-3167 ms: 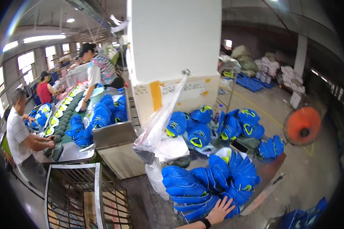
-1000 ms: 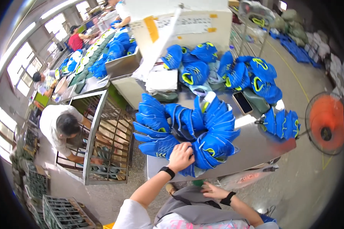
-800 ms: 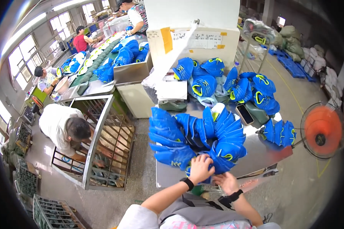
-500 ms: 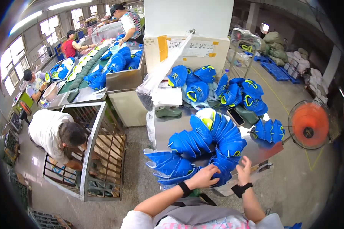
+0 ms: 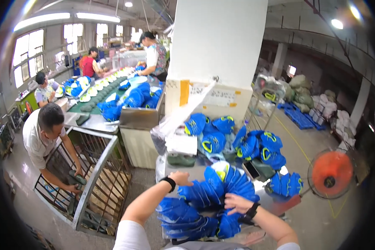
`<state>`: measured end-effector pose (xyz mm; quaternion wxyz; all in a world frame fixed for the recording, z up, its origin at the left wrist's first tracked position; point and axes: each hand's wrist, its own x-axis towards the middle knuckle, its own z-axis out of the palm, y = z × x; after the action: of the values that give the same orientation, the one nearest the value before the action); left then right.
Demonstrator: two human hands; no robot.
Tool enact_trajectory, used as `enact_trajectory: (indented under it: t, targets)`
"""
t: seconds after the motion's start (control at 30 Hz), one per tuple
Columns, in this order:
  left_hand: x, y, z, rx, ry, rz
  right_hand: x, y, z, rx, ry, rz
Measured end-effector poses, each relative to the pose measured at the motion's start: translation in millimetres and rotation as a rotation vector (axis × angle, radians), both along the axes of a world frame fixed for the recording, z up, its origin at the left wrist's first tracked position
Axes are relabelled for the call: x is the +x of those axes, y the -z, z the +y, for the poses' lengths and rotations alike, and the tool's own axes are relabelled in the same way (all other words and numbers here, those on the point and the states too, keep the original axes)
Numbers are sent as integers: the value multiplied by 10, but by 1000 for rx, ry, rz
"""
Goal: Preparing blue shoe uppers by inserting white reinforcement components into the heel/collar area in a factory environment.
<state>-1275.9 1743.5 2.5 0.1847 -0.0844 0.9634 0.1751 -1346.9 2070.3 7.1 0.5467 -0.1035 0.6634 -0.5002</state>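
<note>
Nested blue shoe uppers [image 5: 183, 218] with lime-green linings form a curved, horseshoe-like row on the metal table before me. My left hand [image 5: 181, 178] is above the row's left side, near a dark green shoe last [image 5: 181, 160]; its fingers reach to the right, apart, and hold nothing visible. Over the inner right part of the row is my right hand [image 5: 238, 204], fingers spread and pointing left, with nothing in its grip. Whether its fingertips touch the uppers beneath cannot be made out. Each wrist wears a black band.
More blue uppers [image 5: 214, 141] lie at the table's back, near white paper [image 5: 181, 144] and a phone [image 5: 251, 170]. An orange fan [image 5: 332, 173] stands right. At left, a person [image 5: 46, 135] handles shoe lasts over a metal cage cart [image 5: 93, 166]. Other people work along a conveyor [image 5: 96, 109].
My left hand has moved forward and left, off the nearer uppers. My right hand has shifted left over the row. The view has tilted up; the person at the cart has straightened somewhat.
</note>
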Motion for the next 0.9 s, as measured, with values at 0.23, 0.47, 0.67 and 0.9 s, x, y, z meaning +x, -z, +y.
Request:
enact_trajectory:
  t: [0.23,0.47,0.67,0.9]
  targets:
    - [-609,543,-54,15,192,-197,2,382,-136,112,-308,211]
    - [-1052,750,82,126,504,-283,85,679,52,-88,-277,331]
    - [-998,452,477,346,539,-173,-98,752,-100,-91,-24,-105]
    - [-524,-613,878,199,539,73,-141,1227,-576,-370,634,-504]
